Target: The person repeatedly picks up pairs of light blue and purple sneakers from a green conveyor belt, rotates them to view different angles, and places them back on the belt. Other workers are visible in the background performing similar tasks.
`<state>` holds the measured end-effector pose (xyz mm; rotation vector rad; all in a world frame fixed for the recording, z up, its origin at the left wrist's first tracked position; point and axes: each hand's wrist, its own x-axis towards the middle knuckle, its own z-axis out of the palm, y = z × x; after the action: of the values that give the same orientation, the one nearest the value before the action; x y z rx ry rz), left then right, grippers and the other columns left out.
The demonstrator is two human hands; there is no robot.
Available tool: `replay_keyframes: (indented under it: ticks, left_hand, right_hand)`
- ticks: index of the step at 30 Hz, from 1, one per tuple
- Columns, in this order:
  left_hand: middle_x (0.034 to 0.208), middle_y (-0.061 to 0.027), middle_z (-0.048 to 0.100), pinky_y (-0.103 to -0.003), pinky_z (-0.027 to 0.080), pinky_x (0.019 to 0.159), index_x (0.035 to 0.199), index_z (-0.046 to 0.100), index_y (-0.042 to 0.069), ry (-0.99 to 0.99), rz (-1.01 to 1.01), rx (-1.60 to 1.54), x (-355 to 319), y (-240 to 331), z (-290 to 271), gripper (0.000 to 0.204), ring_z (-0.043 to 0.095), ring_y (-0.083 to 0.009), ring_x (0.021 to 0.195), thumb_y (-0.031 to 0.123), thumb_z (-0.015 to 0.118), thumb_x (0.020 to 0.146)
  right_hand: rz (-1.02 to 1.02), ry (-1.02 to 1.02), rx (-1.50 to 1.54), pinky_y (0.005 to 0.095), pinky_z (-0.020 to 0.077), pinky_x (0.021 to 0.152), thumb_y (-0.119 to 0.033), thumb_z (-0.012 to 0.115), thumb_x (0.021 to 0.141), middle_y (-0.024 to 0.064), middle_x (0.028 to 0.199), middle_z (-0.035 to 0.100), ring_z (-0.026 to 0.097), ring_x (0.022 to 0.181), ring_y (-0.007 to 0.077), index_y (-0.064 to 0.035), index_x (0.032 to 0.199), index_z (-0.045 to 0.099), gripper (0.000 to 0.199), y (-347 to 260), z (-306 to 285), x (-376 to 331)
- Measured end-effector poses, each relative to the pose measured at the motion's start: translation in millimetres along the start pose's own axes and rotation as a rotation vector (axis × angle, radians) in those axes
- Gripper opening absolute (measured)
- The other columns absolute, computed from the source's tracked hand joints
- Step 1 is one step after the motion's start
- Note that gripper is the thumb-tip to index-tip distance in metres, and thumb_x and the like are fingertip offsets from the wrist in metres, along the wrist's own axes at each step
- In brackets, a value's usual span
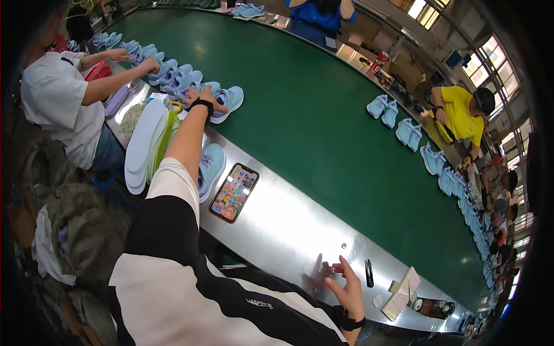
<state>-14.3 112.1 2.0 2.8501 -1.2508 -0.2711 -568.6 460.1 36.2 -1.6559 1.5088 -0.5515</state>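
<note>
My left hand (203,99) reaches out to the far left over a row of light blue sneakers, fingers spread. It is just beside the nearest sneaker (231,104), which stands on the green belt; whether it touches a shoe I cannot tell. Another light blue sneaker (212,167) stands on the metal ledge, partly hidden by my left forearm. Low on the right, my right hand (350,288) hovers over the ledge with its fingers apart and nothing in them. A small black tool (369,273) lies just right of it.
A phone (234,192) with its screen lit lies on the metal ledge (277,213). White and green insoles (146,144) are stacked at left, next to a seated co-worker (63,104). Sneaker pairs (409,134) line the belt's far side (323,132), near a person in yellow (461,112).
</note>
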Motion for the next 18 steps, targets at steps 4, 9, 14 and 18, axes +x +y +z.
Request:
replay_keyframes:
  ticks: [4,9,14,18]
  left_hand:
    - [0.142,-0.0209,0.049,-0.06,0.027,0.109,0.144,0.038,0.024,0.002,0.12,0.011,12,-6,0,0.107,0.046,-0.0377,0.133,0.053,0.085,0.052]
    - [0.116,-0.0137,0.068,-0.052,0.041,0.099,0.128,0.054,0.017,0.085,0.427,-0.081,-35,39,-7,0.083,0.064,-0.032,0.111,0.041,0.085,0.056]
    - [0.11,-0.0257,0.067,-0.039,0.053,0.087,0.128,0.054,0.001,0.021,0.784,-0.372,-180,52,-24,0.081,0.067,-0.0373,0.102,0.041,0.083,0.065]
    - [0.084,-0.0042,0.06,-0.025,0.049,0.069,0.137,0.048,0.005,-0.491,0.966,-0.817,-313,14,-11,0.072,0.057,-0.0104,0.072,0.025,0.082,0.078]
  right_hand:
    - [0.029,0.029,-0.018,0.0349,0.0489,0.093,-0.021,0.079,0.082,0.0174,0.115,0.066,0.064,0.105,0.0267,-0.0007,0.141,0.047,0.07,-4,4,7]
    - [-0.094,-0.092,0.059,0.0365,0.0497,0.095,-0.021,0.076,0.085,0.02,0.116,0.067,0.065,0.107,0.0282,0.0,0.139,0.049,0.064,-11,21,26]
    - [-0.121,-0.056,0.091,0.0371,0.0486,0.097,-0.021,0.074,0.086,0.0209,0.117,0.066,0.064,0.108,0.0305,0.0005,0.137,0.05,0.06,-8,32,42]
    - [-0.131,0.221,0.168,0.0353,0.0506,0.088,-0.023,0.073,0.086,0.0189,0.115,0.062,0.061,0.101,0.0272,0.0017,0.137,0.049,0.061,-2,48,47]
